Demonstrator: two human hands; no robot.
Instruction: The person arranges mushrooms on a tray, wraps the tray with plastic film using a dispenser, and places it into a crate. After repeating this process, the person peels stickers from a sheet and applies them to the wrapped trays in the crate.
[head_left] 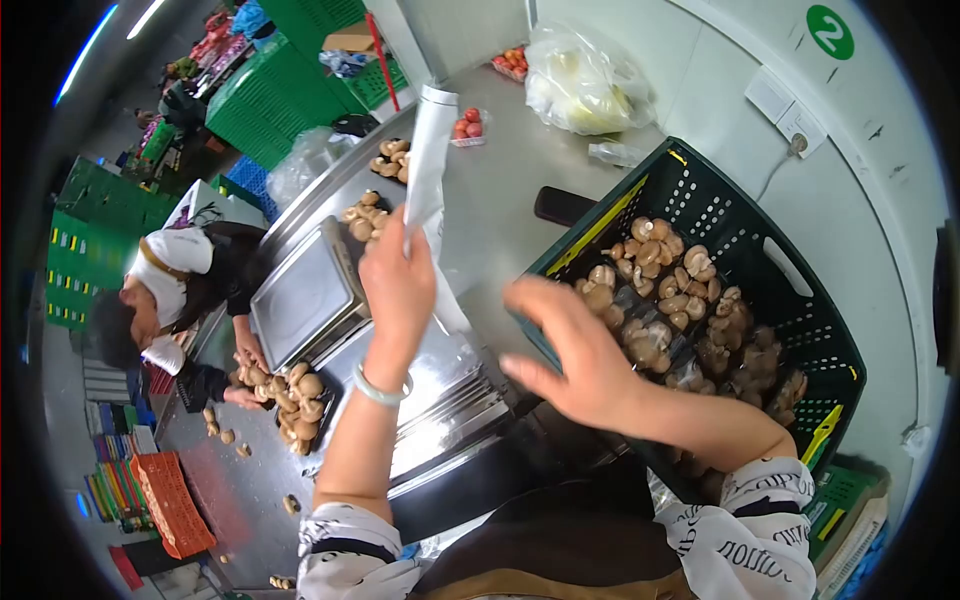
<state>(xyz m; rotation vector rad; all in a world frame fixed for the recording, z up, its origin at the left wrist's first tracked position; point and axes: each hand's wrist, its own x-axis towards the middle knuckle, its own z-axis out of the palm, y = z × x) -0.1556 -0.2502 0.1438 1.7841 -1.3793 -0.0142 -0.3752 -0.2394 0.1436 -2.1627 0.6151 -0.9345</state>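
My left hand [400, 280], with a pale bangle on its wrist, is raised over the metal worktop. Its fingers are closed on a long white roll of what looks like plastic film [432, 150], held nearly upright. My right hand [570, 350] is open, its thumb and fingers apart, with nothing in it. That hand hovers at the near left side of a dark green crate [800, 350]. Inside the crate are several packs of brown mushrooms [650, 250]. Left of my left hand lie packs of mushrooms [366, 215] beside a weighing scale [305, 295].
A co-worker [185, 260] across the counter handles a tray of mushrooms [297, 405]. At the back are a bag of vegetables [580, 85] and a pack of tomatoes [468, 128]. A dark phone [565, 206] lies by the crate. An orange crate [172, 505] stands at lower left.
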